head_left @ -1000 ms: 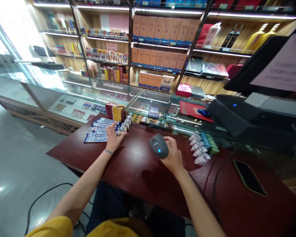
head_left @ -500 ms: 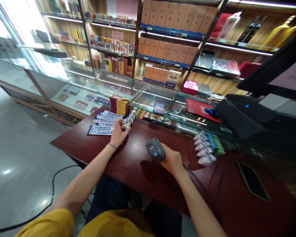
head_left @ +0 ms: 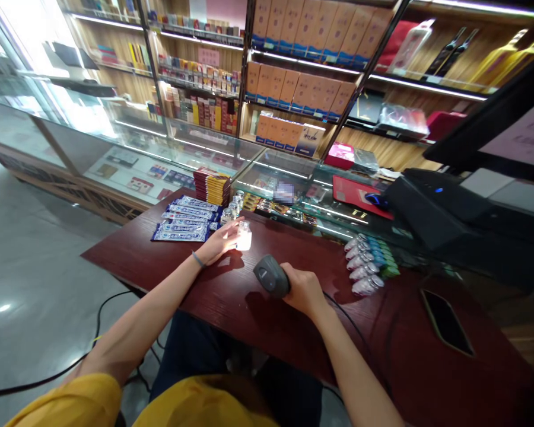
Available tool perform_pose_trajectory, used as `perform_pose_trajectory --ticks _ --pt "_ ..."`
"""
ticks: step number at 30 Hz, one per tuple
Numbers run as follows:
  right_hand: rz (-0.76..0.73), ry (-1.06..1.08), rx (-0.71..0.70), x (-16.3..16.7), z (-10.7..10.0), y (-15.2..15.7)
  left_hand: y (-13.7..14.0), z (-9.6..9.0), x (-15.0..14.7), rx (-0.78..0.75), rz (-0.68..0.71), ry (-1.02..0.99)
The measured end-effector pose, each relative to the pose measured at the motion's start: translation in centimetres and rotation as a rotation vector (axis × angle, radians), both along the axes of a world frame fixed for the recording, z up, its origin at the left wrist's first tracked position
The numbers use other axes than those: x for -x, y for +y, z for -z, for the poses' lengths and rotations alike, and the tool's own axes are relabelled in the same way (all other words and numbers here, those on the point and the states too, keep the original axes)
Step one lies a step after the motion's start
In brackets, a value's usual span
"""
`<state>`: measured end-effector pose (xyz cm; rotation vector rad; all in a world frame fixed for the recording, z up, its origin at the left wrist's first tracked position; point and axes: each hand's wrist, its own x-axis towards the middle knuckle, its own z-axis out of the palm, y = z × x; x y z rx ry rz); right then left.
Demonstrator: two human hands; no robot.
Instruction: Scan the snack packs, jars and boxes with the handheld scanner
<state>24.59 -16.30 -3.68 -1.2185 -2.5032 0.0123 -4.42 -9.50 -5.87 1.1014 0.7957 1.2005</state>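
Note:
My left hand (head_left: 216, 245) has its fingers closed on a small bottle (head_left: 244, 237) with a silvery cap, just above the counter. Bright light from the scanner washes out the bottle's label. My right hand (head_left: 306, 292) grips a dark grey barcode scanner (head_left: 271, 276), its head pointed toward the bottle. Behind my left hand stands a short row of similar small bottles (head_left: 233, 209). Left of them, blue-and-white long packets (head_left: 182, 230) lie fanned out, and a stack of red and yellow packs (head_left: 212, 186) stands at the back.
Pink, blue and green capped bottles (head_left: 365, 268) lie in rows on the right, near a phone (head_left: 447, 320). The scanner cable (head_left: 349, 317) trails along the dark red counter (head_left: 231, 296). Behind are a glass display case (head_left: 338, 214), a red mat (head_left: 353, 194) and a black monitor (head_left: 485, 112).
My left hand has taken a small bottle from the row and brought it toward the scanner. The scanner has tilted, and its light now falls on the bottle.

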Motion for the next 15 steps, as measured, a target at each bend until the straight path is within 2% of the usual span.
perform_pose_trajectory --ticks 9,15 --pt "0.015 0.008 -0.020 -0.27 0.04 0.12 0.00 -0.09 0.32 0.011 -0.010 -0.022" --pt "0.040 0.047 -0.075 -0.93 -0.13 0.34 -0.48 -0.60 -0.16 0.088 0.013 -0.170"
